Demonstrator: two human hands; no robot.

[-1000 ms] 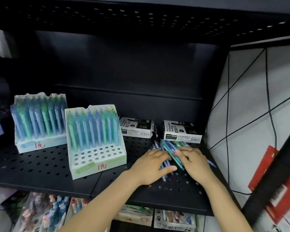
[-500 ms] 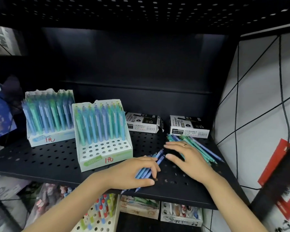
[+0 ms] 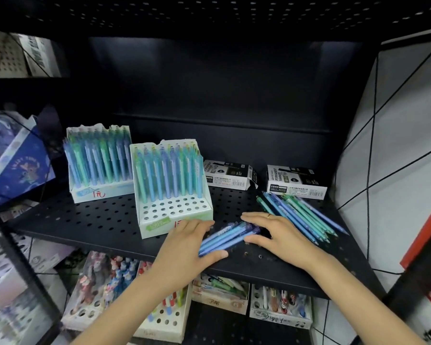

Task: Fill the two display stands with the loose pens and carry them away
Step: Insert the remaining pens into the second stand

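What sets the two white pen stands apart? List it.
The nearer white cardboard display stand has its front rows of holes bare, with pens only at the back; the farther white cardboard display stand shows no bare holes. The nearer one stands toward the black perforated metal shelf's front edge, by the left hand; the farther one sits back and to the left. Both hold upright blue and green pens and carry red handwritten marks.

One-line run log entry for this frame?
stage: gathering loose pens | left hand: grips blue pen bundle | right hand: touches bundle | near stand: front holes empty | spare pens: on shelf
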